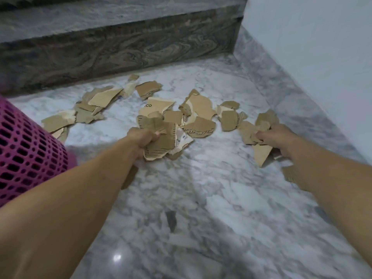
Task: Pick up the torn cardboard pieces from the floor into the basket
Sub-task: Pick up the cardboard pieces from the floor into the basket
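Several torn brown cardboard pieces [199,109] lie scattered on the marble floor [201,198] in front of a stair. My left hand [141,140] is closed around a bunch of cardboard pieces [161,141] in the middle of the pile. My right hand [279,137] grips another bunch of cardboard pieces [259,131] at the pile's right end. A pink perforated plastic basket [26,152] stands at the left edge, only partly in view, beside my left forearm. More pieces [88,107] lie between the basket and the stair.
A dark marbled stair riser [120,49] closes off the far side. A white wall [312,57] runs along the right. One cardboard scrap [289,174] lies under my right forearm, another [128,176] under my left forearm.
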`<action>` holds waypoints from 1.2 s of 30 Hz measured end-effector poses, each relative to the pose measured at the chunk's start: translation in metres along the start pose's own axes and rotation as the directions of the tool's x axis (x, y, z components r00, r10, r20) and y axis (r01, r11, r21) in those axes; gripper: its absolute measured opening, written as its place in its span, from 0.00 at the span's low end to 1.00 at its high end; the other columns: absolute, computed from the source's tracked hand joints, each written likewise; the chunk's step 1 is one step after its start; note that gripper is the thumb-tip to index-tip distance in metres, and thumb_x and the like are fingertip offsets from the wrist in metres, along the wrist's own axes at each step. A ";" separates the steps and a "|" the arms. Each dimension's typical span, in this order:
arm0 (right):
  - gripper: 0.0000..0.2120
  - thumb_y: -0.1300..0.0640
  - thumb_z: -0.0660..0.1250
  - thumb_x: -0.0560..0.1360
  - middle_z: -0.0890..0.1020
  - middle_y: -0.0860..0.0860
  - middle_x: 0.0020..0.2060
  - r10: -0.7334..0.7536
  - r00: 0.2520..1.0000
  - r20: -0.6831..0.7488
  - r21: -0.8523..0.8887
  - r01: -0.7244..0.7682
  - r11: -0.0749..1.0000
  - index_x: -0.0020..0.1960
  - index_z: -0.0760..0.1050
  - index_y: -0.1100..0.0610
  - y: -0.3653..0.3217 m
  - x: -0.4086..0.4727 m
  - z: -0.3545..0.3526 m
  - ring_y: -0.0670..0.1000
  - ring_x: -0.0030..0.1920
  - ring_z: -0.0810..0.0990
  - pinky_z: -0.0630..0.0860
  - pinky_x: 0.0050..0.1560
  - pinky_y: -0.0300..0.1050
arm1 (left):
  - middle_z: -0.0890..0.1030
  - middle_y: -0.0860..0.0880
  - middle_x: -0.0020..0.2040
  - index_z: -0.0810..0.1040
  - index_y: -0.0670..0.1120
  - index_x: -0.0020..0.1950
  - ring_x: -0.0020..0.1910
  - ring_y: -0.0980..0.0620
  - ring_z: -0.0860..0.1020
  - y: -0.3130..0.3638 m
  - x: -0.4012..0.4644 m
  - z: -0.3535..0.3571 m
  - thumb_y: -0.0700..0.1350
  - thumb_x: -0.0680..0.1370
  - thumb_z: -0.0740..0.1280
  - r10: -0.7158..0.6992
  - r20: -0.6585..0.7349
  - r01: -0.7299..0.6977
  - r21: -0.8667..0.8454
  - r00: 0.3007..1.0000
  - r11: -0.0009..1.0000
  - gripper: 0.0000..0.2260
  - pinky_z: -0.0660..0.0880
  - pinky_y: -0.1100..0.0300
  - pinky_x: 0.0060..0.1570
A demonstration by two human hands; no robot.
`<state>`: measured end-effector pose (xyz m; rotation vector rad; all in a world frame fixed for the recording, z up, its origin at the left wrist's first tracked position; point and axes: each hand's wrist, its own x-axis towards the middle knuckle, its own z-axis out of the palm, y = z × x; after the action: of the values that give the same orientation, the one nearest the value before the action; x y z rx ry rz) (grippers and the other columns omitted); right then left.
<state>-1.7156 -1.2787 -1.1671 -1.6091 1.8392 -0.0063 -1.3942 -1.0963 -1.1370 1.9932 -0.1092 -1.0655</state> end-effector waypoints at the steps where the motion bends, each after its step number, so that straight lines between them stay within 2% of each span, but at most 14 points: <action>1: 0.38 0.33 0.70 0.56 0.82 0.56 0.51 -0.001 1.000 -0.008 -0.012 0.001 1.000 0.61 0.74 0.51 -0.004 -0.011 -0.001 0.61 0.47 0.82 0.83 0.40 0.60 | 0.79 0.39 0.58 0.73 0.38 0.63 0.51 0.38 0.80 0.000 0.002 0.008 0.40 0.70 0.75 0.032 -0.046 -0.029 0.060 0.998 0.998 0.24 0.80 0.40 0.48; 2: 0.36 0.34 0.71 0.59 0.80 0.57 0.53 0.006 1.000 -0.029 -0.045 -0.007 0.999 0.62 0.73 0.50 -0.005 -0.019 -0.003 0.61 0.48 0.82 0.83 0.40 0.58 | 0.76 0.40 0.61 0.72 0.40 0.64 0.55 0.38 0.78 0.000 0.004 0.017 0.45 0.66 0.77 0.052 -0.103 -0.037 0.146 0.993 0.989 0.29 0.79 0.42 0.53; 5: 0.48 0.32 0.76 0.55 0.75 0.58 0.61 0.022 0.985 -0.171 -0.165 -0.050 0.985 0.68 0.66 0.52 -0.017 -0.040 -0.005 0.62 0.57 0.77 0.82 0.44 0.55 | 0.66 0.41 0.67 0.65 0.44 0.69 0.66 0.39 0.67 -0.002 -0.001 0.039 0.57 0.64 0.76 0.131 -0.175 -0.023 0.513 0.976 0.858 0.39 0.69 0.46 0.65; 8: 0.51 0.39 0.82 0.55 0.72 0.59 0.60 0.075 0.983 -0.165 -0.027 -0.081 0.996 0.69 0.62 0.58 -0.020 -0.040 -0.003 0.63 0.56 0.77 0.79 0.23 0.50 | 0.62 0.40 0.70 0.57 0.42 0.72 0.71 0.41 0.60 -0.004 -0.014 0.061 0.61 0.63 0.77 0.204 -0.204 -0.014 0.673 0.957 0.740 0.48 0.60 0.52 0.69; 11: 0.41 0.49 0.85 0.55 0.80 0.58 0.52 0.069 0.997 -0.039 0.057 -0.066 0.996 0.61 0.71 0.60 -0.024 -0.037 -0.002 0.61 0.47 0.81 0.82 0.30 0.60 | 0.63 0.39 0.68 0.57 0.41 0.71 0.70 0.41 0.62 -0.010 -0.015 0.074 0.57 0.61 0.80 0.219 -0.214 -0.034 0.637 0.952 0.770 0.49 0.62 0.52 0.69; 14: 0.29 0.53 0.83 0.59 0.81 0.58 0.45 0.016 1.000 -0.002 0.040 -0.016 0.999 0.53 0.75 0.61 -0.026 -0.042 0.002 0.57 0.42 0.79 0.81 0.42 0.52 | 0.73 0.40 0.63 0.61 0.41 0.66 0.65 0.41 0.72 -0.012 -0.013 0.074 0.51 0.59 0.83 0.195 -0.166 -0.080 0.527 0.967 0.846 0.44 0.72 0.51 0.63; 17: 0.39 0.39 0.78 0.54 0.73 0.60 0.58 0.039 0.998 -0.040 -0.179 -0.045 0.983 0.59 0.72 0.57 -0.024 -0.046 0.013 0.61 0.60 0.71 0.74 0.58 0.57 | 0.77 0.41 0.59 0.67 0.42 0.64 0.60 0.41 0.77 -0.013 -0.018 0.069 0.47 0.57 0.84 0.137 -0.123 -0.067 0.455 0.983 0.888 0.42 0.78 0.48 0.57; 19: 0.44 0.36 0.73 0.51 0.68 0.61 0.62 0.072 0.997 -0.034 -0.229 -0.078 0.970 0.61 0.69 0.55 -0.019 -0.052 0.015 0.63 0.65 0.65 0.69 0.63 0.62 | 0.77 0.41 0.61 0.65 0.41 0.69 0.61 0.42 0.76 -0.017 -0.025 0.068 0.47 0.58 0.83 0.136 -0.078 -0.075 0.526 0.988 0.847 0.44 0.77 0.51 0.58; 20: 0.42 0.37 0.73 0.55 0.67 0.61 0.64 0.077 0.997 -0.019 -0.239 -0.079 0.968 0.63 0.68 0.55 -0.017 -0.057 0.013 0.63 0.67 0.64 0.67 0.65 0.61 | 0.76 0.42 0.62 0.63 0.41 0.71 0.62 0.42 0.75 -0.019 -0.028 0.070 0.47 0.60 0.83 0.148 -0.051 -0.091 0.584 0.988 0.807 0.46 0.76 0.52 0.59; 22: 0.37 0.40 0.73 0.65 0.67 0.61 0.65 0.055 0.998 -0.027 -0.280 -0.060 0.958 0.67 0.66 0.55 -0.011 -0.064 0.011 0.63 0.68 0.65 0.66 0.61 0.56 | 0.72 0.42 0.64 0.60 0.42 0.71 0.62 0.41 0.74 -0.022 -0.034 0.076 0.47 0.61 0.81 0.186 -0.022 -0.122 0.676 0.982 0.726 0.45 0.75 0.50 0.60; 26: 0.31 0.48 0.75 0.66 0.71 0.59 0.62 -0.011 0.999 -0.042 -0.199 0.002 0.980 0.65 0.68 0.54 -0.001 -0.079 0.006 0.62 0.61 0.73 0.69 0.45 0.47 | 0.77 0.43 0.57 0.64 0.44 0.66 0.57 0.41 0.76 -0.025 -0.051 0.085 0.43 0.69 0.72 0.320 0.029 -0.249 0.696 0.947 0.673 0.29 0.76 0.49 0.55; 29: 0.30 0.53 0.78 0.64 0.77 0.57 0.59 -0.051 0.999 0.019 -0.132 0.053 0.990 0.62 0.70 0.55 0.006 -0.094 0.002 0.59 0.58 0.76 0.73 0.47 0.46 | 0.79 0.43 0.54 0.69 0.43 0.63 0.54 0.43 0.77 -0.032 -0.067 0.084 0.41 0.70 0.71 0.320 0.099 -0.307 0.639 0.942 0.706 0.23 0.74 0.55 0.48; 33: 0.40 0.58 0.80 0.65 0.74 0.57 0.66 -0.072 0.987 0.145 0.011 0.071 0.997 0.72 0.66 0.59 0.001 -0.121 -0.003 0.59 0.62 0.75 0.76 0.60 0.51 | 0.78 0.44 0.57 0.71 0.43 0.61 0.55 0.45 0.77 -0.038 -0.085 0.063 0.41 0.69 0.76 0.254 0.188 -0.316 0.617 0.949 0.721 0.24 0.72 0.60 0.46; 36: 0.37 0.59 0.80 0.65 0.76 0.53 0.62 -0.121 0.967 0.223 0.144 0.090 0.985 0.70 0.67 0.56 -0.019 -0.146 -0.011 0.57 0.53 0.78 0.80 0.50 0.53 | 0.78 0.44 0.57 0.73 0.42 0.60 0.55 0.45 0.77 -0.026 -0.100 0.036 0.41 0.67 0.78 0.209 0.212 -0.295 0.579 0.955 0.760 0.25 0.75 0.57 0.52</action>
<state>-1.7046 -1.1592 -1.0805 -1.5442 1.5421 0.0105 -1.4909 -1.0591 -1.1011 2.3706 -0.8755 -1.0668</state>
